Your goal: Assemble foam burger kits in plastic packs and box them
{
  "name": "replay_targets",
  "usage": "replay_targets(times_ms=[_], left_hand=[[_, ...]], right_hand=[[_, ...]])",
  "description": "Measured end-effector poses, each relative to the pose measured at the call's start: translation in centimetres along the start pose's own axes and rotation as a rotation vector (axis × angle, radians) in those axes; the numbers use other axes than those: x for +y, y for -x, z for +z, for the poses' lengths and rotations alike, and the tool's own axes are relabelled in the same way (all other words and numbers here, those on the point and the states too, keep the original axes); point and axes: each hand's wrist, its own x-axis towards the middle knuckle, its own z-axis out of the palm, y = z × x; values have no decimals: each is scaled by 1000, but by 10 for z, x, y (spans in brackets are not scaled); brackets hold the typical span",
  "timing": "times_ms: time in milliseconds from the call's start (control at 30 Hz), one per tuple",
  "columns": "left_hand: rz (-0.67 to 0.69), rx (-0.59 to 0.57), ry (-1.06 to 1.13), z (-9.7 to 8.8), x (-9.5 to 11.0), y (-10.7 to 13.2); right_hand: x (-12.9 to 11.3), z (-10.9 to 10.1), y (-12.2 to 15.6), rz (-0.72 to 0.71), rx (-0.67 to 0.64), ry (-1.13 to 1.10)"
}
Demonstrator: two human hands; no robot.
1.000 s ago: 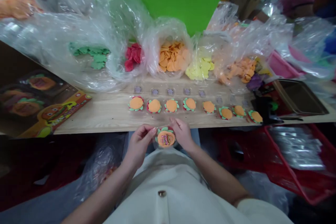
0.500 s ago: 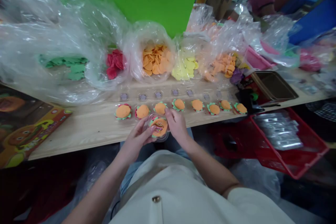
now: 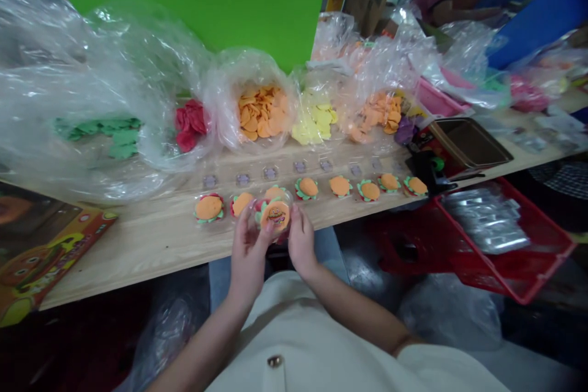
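Observation:
Between my hands, above the table's front edge, is a toy burger (image 3: 276, 214) in a clear plastic case, with an orange bun top, green edging and a small printed picture on it. My left hand (image 3: 250, 251) grips it from the left, thumb on the front. At the case's right side, my right hand (image 3: 303, 244) holds with its fingers closed together; its far fingertips are hidden. Just beyond lies a row of similar burgers in open clear cases, including a burger at the left (image 3: 209, 208) and one at the right (image 3: 340, 186). The held case partly covers one of them.
Clear bags of green pieces (image 3: 123, 146), red pieces (image 3: 190, 125), orange discs (image 3: 264, 113) and yellow pieces (image 3: 316, 122) line the back. A printed box (image 3: 55, 245) stands left. At right are a brown tray (image 3: 473, 144) and a red crate (image 3: 523, 294). Another person's arm (image 3: 473, 14) shows behind.
The cased burger has been raised and tilted up toward me, now overlapping the row behind it. My right hand has moved down beside the case. The whole view has shifted slightly.

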Motion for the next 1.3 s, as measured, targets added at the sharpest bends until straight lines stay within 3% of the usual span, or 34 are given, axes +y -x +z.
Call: replay_targets(times_ms=[167, 267, 333, 433, 533, 667, 833, 1033, 1200, 1300], left_hand=[[23, -16, 61, 14, -5, 12], [-27, -118, 116, 9, -5, 12], [-31, -103, 120, 4, -4, 7], [6, 38, 127, 0, -2, -4], [24, 94, 122, 0, 2, -10], [-20, 99, 53, -1, 3, -10], [-64, 10, 12, -4, -2, -15], [-201, -93, 277, -10, -7, -7], [-245, 97, 422, -5, -20, 6], [-179, 114, 419, 2, -19, 5]], right_hand=[[-2, -8, -8, -64, 67, 24], [-5, -21, -13, -74, 67, 60], [-3, -25, -12, -56, 51, 73], [1, -25, -4, -44, 2, 97], [1, -26, 0, -87, -48, 166], [-11, -34, -13, -187, -137, 239], [-18, -38, -35, -151, -285, 192], [-7, -33, -30, -28, -87, -38], [-3, -30, -23, -4, 55, -96], [-7, -30, -20, -76, 104, -54]])
